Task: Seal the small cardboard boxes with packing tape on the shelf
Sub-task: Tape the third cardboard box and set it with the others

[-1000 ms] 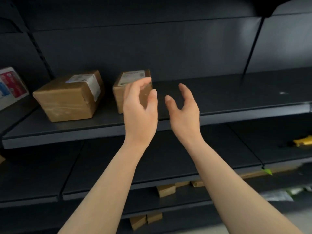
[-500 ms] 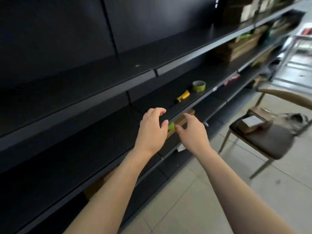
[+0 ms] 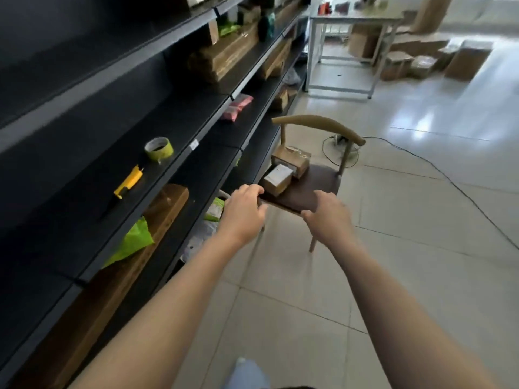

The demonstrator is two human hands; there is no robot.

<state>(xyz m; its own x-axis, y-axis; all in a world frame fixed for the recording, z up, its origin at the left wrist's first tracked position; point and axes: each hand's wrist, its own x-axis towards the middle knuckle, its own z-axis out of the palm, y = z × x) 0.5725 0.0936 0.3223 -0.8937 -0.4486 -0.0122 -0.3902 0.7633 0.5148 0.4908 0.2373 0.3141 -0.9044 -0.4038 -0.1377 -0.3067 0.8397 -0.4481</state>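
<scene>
Two small cardboard boxes stand on the dark seat of a wooden chair (image 3: 309, 189): a near box (image 3: 277, 177) with a white label and a far box (image 3: 293, 161) behind it. My left hand (image 3: 243, 211) and my right hand (image 3: 325, 213) reach out side by side in front of the chair's near edge, fingers loosely curled, holding nothing. A roll of yellow-green packing tape (image 3: 159, 148) lies on the dark shelf (image 3: 179, 127) to the left, with a yellow utility knife (image 3: 127, 182) nearer to me on the same shelf.
Long black shelving runs along the left, holding flat cardboard (image 3: 165, 209), a green bag (image 3: 132, 242), pink packets (image 3: 237, 106) and stacked cartons further on. A white table (image 3: 348, 29) and several boxes stand at the back. A cable crosses the tiled floor to the right.
The view has swung right, from the two boxes on the upper shelf to the chair in the aisle. Both hands have moved with it and now reach toward the chair seat.
</scene>
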